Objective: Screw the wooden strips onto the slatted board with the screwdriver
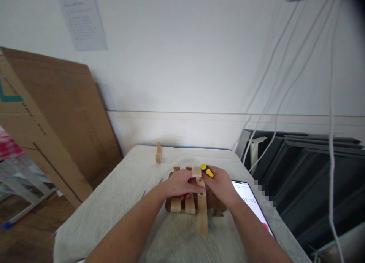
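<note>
In the middle of the cloth-covered table, my left hand point(179, 183) grips a pale wooden piece point(202, 213), thumb pressed on its face near two dark holes. A raised block forms the piece's far end. My right hand point(221, 182) is closed around a yellow-and-black screwdriver point(207, 170) beside that end; its tip is hidden. Beneath lies a brown, rough-edged board point(216, 203), partly covered by my hands. Two more pale wooden pieces, a left one point(176, 205) and a right one point(190, 206), rest across the board.
Another small wooden piece point(158, 153) stands near the table's back edge. A phone point(252, 204) showing a timer lies right of my right forearm. Thin dark rods point(143, 194) lie at left. Large cardboard point(59, 114) leans left; dark panels point(302, 171) and hanging white cables point(275, 114) are right.
</note>
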Demonstrator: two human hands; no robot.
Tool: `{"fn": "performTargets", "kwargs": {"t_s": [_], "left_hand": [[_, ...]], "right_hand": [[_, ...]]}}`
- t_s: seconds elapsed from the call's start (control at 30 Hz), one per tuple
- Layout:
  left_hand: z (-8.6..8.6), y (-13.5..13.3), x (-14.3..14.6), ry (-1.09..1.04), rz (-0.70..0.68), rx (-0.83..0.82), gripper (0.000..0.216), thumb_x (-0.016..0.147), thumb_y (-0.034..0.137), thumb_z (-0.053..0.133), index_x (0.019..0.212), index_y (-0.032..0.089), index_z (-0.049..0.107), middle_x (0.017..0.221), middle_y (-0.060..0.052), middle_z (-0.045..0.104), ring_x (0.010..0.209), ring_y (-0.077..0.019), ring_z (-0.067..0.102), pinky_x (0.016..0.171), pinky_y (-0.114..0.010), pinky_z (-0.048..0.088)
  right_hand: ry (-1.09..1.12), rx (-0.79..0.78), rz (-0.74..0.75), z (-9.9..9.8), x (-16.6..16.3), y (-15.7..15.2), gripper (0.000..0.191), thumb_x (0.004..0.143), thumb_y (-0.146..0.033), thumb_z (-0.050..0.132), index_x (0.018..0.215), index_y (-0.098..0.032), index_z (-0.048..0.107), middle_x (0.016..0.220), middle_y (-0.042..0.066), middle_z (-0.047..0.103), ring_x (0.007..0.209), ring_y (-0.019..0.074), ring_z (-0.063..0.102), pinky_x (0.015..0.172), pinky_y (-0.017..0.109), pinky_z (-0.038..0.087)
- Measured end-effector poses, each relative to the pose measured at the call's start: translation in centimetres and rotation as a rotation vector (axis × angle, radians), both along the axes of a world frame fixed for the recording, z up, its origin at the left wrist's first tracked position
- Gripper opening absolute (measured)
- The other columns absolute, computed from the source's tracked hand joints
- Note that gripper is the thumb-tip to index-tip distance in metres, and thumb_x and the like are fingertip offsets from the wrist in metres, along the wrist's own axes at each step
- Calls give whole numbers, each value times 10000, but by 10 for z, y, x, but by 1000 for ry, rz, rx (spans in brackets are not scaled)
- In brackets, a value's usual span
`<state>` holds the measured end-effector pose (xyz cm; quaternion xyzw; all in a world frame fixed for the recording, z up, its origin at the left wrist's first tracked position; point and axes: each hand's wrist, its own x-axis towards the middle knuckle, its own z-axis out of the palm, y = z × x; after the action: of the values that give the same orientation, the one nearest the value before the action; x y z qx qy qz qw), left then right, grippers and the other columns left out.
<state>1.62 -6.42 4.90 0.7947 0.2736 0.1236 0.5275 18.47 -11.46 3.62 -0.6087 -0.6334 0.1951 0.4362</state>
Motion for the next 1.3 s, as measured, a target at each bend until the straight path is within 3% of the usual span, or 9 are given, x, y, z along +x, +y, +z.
{"fn": "performTargets", "kwargs": {"t_s": [0.2, 0.33, 0.47, 0.67, 0.87, 1.07, 1.2, 1.3], "left_hand": [[-2, 11, -7, -87, 341, 246, 306, 829, 422, 557, 961, 161, 646, 641, -13, 636, 390, -110, 508, 367, -208, 353], [-3, 17, -7, -143, 326, 460, 289, 834, 362, 580, 1030, 174, 679, 906, -72, 715, 554, -133, 598, 538, -243, 452], [-3, 19, -7, -63, 282, 688, 204, 860, 304, 558, 914, 188, 717, 913, -69, 717, 769, -181, 633, 709, -272, 453], [-7, 21, -5, 110, 233, 872, 296, 919, 384, 468, 936, 193, 693, 878, -73, 703, 801, -198, 620, 731, -281, 427], [-12, 22, 4, 122, 247, 926, 290, 938, 310, 426, 913, 195, 692, 886, -77, 703, 813, -204, 620, 756, -296, 428], [-15, 19, 6, 96, 295, 939, 280, 929, 306, 441, 895, 193, 695, 835, -74, 699, 770, -203, 619, 731, -306, 435], [-12, 18, 5, 20, 285, 999, 314, 949, 338, 413, 974, 197, 692, 907, -84, 686, 835, -194, 609, 781, -313, 446], [-5, 16, 7, -20, 259, 1132, 306, 933, 370, 454, 1087, 216, 669, 1073, -104, 653, 991, -232, 562, 893, -388, 414]], "right_hand": [[-331, -172, -90, -11, 13, 13, 356, 860, -452, 486, 726, -188, 684, 710, 84, 702, 666, 210, 627, 553, 269, 340], [-469, -217, -111, -19, 11, 20, 353, 878, -456, 481, 767, -197, 694, 773, 108, 716, 736, 228, 651, 572, 278, 334], [-498, -236, -135, -23, 8, 22, 356, 895, -448, 451, 819, -200, 695, 813, 115, 721, 771, 236, 657, 595, 284, 344], [-497, -249, -148, -27, 11, 24, 398, 914, -465, 410, 836, -183, 680, 842, 134, 718, 783, 248, 655, 609, 296, 343], [-381, -219, -234, -20, 9, 19, 323, 892, -419, 417, 863, -167, 618, 808, 127, 691, 747, 232, 627, 599, 288, 342], [-32, -14, -236, -10, 18, 12, 249, 825, -262, 418, 965, -185, 609, 906, 69, 689, 842, 203, 617, 714, 286, 406], [33, 14, -169, -6, 21, 10, 252, 812, -347, 479, 961, -195, 614, 879, 42, 687, 807, 203, 610, 705, 294, 416], [49, -11, -117, -5, 20, 10, 246, 817, -409, 492, 891, -202, 603, 792, 24, 666, 737, 192, 589, 645, 283, 400]]}}
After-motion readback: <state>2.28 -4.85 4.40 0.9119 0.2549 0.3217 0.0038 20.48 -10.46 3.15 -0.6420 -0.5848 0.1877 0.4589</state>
